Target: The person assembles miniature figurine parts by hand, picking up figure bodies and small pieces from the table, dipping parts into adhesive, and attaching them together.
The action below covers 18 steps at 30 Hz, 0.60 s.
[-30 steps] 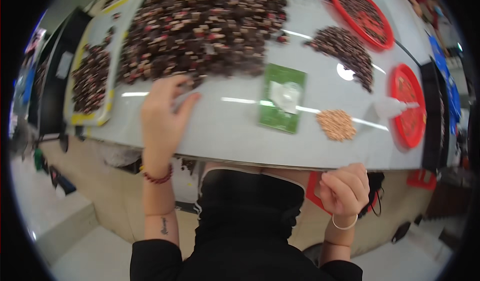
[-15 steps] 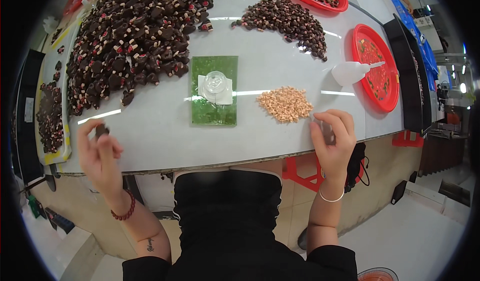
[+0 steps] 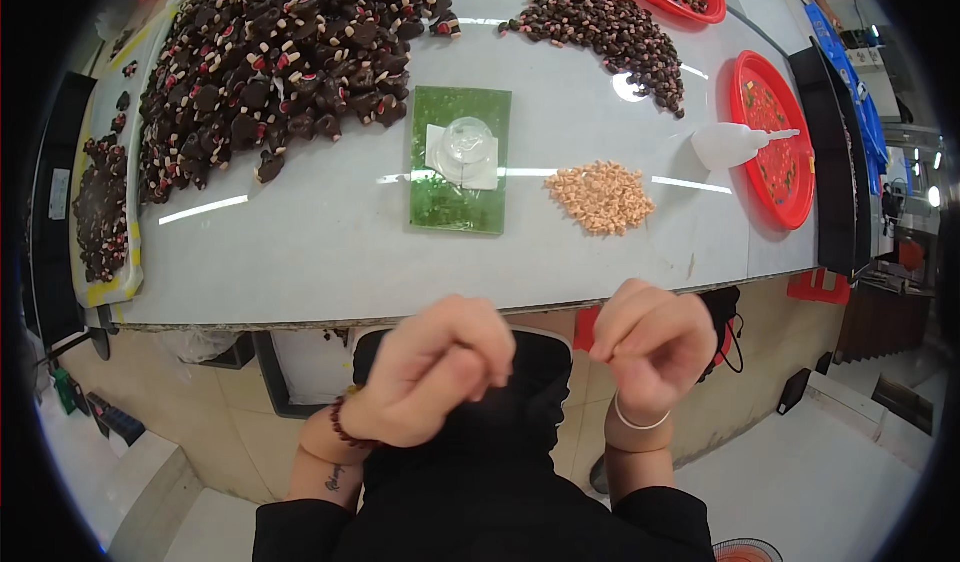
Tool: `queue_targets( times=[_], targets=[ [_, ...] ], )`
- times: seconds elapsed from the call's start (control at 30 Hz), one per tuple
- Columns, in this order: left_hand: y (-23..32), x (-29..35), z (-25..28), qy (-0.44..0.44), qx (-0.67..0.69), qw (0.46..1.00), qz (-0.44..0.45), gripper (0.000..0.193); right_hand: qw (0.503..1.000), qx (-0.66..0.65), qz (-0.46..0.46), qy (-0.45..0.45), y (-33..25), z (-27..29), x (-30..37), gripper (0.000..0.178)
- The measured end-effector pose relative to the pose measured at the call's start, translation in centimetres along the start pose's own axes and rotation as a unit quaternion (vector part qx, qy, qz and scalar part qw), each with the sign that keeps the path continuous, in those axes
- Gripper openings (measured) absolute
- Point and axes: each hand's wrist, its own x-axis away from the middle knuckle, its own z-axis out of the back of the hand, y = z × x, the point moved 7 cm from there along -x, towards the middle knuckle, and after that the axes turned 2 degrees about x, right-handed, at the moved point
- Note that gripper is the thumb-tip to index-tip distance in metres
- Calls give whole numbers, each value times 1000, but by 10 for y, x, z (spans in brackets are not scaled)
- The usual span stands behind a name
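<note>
Both hands are raised in front of my body, just off the near edge of the table. My left hand is curled closed and somewhat blurred; its fingers hide whatever lies in them. My right hand is closed too, thumb against fingertips, and anything in that pinch is too small or covered to name. Beyond them on the table are a small heap of beige bits and a green mat. On the mat a clear round cup stands over a white square.
A large heap of dark brown pieces with pink and cream bits covers the far left. At the back right lie a smaller heap of dark beads, a white squeeze bottle and a red tray. Another tray edges the left.
My left hand has swung right and towards me from the table's left side, where it held a small dark brown piece. My right hand has drawn back off the table beside the beige bits.
</note>
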Motion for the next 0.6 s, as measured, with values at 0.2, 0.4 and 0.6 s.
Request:
queue_targets(
  times=[0.2, 0.4, 0.6],
  targets=[
    [10, -7, -16, -23, -260, 952, -163, 2, 989, -94, -77, -79, 18, -30, 4, 18],
    [1, -8, -18, -56, -245, 959, -132, 2, 997, -47, -31, -53, 21, -33, 9, 21],
    [1, -5, -14, -69, -168, 973, -142, 6, 997, 59, -5, -58, 15, -38, 10, 22]
  ],
)
